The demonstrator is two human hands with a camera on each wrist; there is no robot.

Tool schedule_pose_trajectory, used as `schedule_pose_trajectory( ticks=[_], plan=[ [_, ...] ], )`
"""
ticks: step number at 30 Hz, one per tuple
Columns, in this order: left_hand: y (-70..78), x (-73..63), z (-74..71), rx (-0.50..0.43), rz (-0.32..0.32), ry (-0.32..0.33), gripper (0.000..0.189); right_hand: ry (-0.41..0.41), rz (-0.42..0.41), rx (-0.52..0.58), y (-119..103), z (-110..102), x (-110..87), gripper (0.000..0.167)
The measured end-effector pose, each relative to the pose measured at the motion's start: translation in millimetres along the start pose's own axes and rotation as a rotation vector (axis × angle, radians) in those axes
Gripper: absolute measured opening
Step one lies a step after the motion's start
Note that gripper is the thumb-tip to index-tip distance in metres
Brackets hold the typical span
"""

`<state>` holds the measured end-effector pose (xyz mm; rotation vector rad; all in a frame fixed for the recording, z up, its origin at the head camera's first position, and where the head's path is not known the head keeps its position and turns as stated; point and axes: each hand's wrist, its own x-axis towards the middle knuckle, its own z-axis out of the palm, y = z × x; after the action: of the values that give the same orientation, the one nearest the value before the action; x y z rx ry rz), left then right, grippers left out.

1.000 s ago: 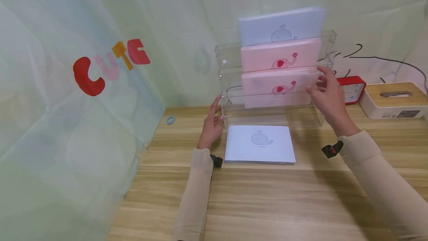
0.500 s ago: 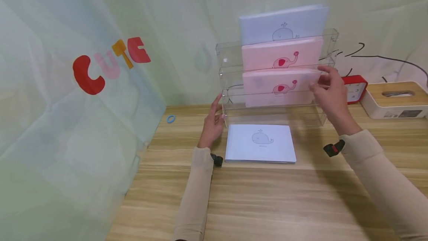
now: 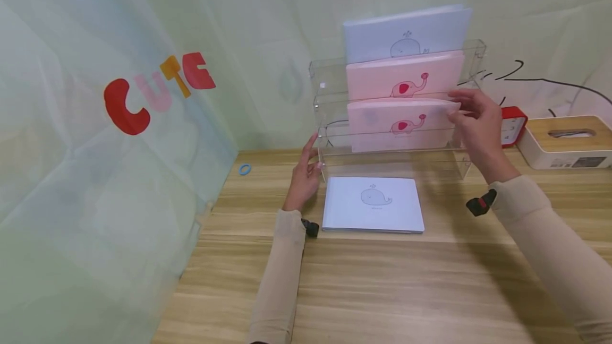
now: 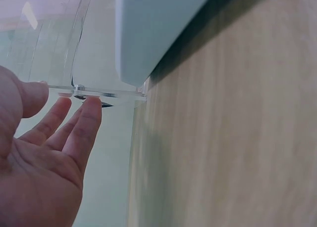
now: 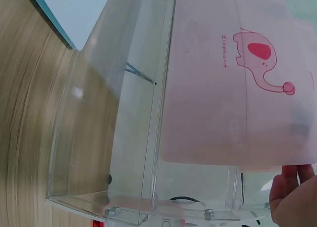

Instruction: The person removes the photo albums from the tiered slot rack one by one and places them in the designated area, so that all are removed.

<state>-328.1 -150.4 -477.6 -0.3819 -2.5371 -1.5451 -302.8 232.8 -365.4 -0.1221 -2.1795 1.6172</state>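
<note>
A clear acrylic rack (image 3: 330, 131) with stepped tiers stands at the back. My left hand (image 3: 302, 182) touches its left side panel. In the left wrist view, extended fingertips (image 4: 92, 102) rest against the panel edge. The front pink notebook (image 3: 373, 118), printed with a red elephant, stands in the rack. My right hand (image 3: 478, 121) holds its upper right corner between thumb and index finger. In the right wrist view, other fingers go behind that notebook's edge. A second pink notebook (image 3: 373, 78) stands one tier back, with a pale blue whale notebook (image 3: 368, 41) behind it.
Another pale blue whale notebook (image 3: 344, 206) lies flat on the wooden table (image 3: 373, 285) before the rack. A red clock (image 3: 513, 126) and a tissue box (image 3: 566, 145) stand to the right. A blue ring (image 3: 244, 169) lies left.
My right hand has shifted slightly to the right along the front pink notebook, its thumb now nearer the upper corner. The left hand keeps its place on the rack.
</note>
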Motion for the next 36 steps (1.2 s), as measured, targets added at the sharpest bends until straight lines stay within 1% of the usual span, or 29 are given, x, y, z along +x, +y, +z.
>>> schedule_pose_trajectory(
  ticks=[4,8,15,20,24,29,33,36],
  plan=[
    [0.1,-0.6,0.1,-0.003,0.004,0.001,0.091,-0.04,-0.042,0.067,3,-2,2.9,0.035],
    [-0.1,-0.6,0.4,-0.004,0.006,0.003,0.091,-0.092,-0.079,0.09,4,-5,6.2,0.034],
    [0.0,-0.2,0.8,-0.015,0.001,0.003,0.092,-0.191,-0.092,0.04,5,-8,10.8,0.038],
    [0.4,-0.3,0.8,-0.013,-0.006,0.002,0.092,-0.239,-0.112,0.025,8,-9,15.3,0.035],
    [0.1,-0.6,1.0,-0.011,-0.01,0.0,0.092,-0.238,-0.114,0.011,11,-8,18.0,0.035],
    [-1.0,-0.7,1.8,-0.019,-0.01,-0.001,0.092,-0.222,-0.081,0.07,20,-2,19.9,0.037],
    [-1.8,-0.2,1.8,-0.017,-0.004,0.001,0.091,-0.199,-0.085,0.113,26,3,20.6,0.036],
    [-1.7,0.2,1.2,-0.014,-0.003,0.002,0.091,-0.181,-0.093,0.121,26,5,21.0,0.034]
  ],
)
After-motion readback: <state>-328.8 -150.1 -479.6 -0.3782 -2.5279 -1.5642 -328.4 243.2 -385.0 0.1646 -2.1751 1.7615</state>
